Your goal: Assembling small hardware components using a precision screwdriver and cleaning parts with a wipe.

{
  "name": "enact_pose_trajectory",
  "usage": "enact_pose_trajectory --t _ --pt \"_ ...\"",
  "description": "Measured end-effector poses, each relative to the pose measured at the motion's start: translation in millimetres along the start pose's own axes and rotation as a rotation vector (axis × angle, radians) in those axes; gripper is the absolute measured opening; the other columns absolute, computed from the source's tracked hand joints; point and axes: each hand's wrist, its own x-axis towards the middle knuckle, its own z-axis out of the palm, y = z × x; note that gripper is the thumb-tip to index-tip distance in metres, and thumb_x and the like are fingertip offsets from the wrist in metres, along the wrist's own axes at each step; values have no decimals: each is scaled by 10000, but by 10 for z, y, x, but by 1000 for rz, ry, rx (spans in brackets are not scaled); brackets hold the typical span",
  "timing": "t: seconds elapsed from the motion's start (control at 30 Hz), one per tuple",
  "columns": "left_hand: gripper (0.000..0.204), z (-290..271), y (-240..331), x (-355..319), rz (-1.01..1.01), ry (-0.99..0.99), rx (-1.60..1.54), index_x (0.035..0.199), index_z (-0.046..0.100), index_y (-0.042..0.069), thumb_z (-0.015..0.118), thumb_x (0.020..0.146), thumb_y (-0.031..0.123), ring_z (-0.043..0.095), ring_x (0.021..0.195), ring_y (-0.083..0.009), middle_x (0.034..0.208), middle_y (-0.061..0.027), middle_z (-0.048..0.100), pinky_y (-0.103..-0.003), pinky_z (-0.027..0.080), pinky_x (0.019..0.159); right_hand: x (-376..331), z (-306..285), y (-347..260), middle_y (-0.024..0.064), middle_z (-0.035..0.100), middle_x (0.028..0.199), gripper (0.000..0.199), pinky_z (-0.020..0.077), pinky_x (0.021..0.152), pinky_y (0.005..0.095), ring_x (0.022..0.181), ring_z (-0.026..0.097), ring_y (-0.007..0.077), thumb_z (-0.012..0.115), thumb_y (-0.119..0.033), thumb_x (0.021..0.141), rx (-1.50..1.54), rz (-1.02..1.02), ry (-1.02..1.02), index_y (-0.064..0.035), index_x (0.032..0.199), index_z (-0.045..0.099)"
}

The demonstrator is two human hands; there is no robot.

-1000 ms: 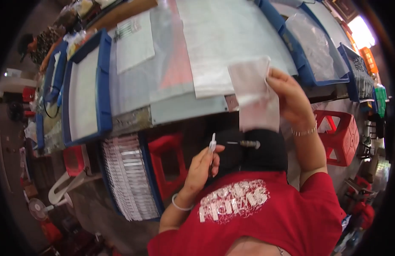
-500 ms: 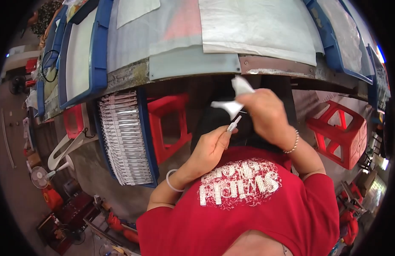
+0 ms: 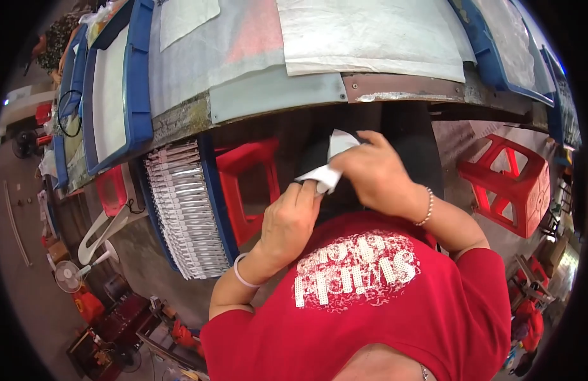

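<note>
Over my lap, my right hand point(image 3: 378, 170) pinches a crumpled white cloth point(image 3: 342, 143). One end of it drapes against the fingers of my left hand point(image 3: 289, 221). Those fingers are closed round a slim white stick-shaped piece point(image 3: 320, 188), of which only a short end shows beneath the cloth; the rest is hidden in the grip. To the left of my lap, a blue tray point(image 3: 219, 202) holds several rows of slim white-and-silver pieces point(image 3: 184, 213), closely stacked.
Ahead runs the worn edge of a workbench point(image 3: 275, 97), with white sheets point(image 3: 370, 38) on top. Blue trays stand on it at the left point(image 3: 136, 76) and right point(image 3: 494, 57). Red stools flank me at the left point(image 3: 227, 184) and right point(image 3: 529, 197). A white fan point(image 3: 68, 276) stands farther left.
My right hand has brought the cloth down and left onto the end of the slim piece. My left hand has shifted slightly left, and its piece is now mostly covered.
</note>
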Motion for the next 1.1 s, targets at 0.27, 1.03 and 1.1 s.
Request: enact_pose_trajectory --t 0.27,1.03,1.1 --pt "188 -93 -34 69 -332 -319 -627 1003 632 -20 521 943 120 617 635 -212 702 -117 610 -300 473 599 -74 14 21 92 668 967 214 481 769 353 891 651 237 600 -26 755 80 -29 93 -54 965 623" --pt "184 -37 -96 30 56 -53 -133 1032 596 -17 607 860 50 597 655 -295 771 -137 561 -378 471 560 -122 -68 93 99 633 870 335 493 593 328 706 602 249 693 7 670 178 25 304 -45 997 648" --pt "184 -46 -183 31 11 -177 -653 1063 584 -37 563 914 68 609 623 -220 743 -103 601 -319 466 559 -71 -73 -76 101 640 980 268 489 682 328 802 604 224 691 -33 689 172 -210 225 -59 956 687"
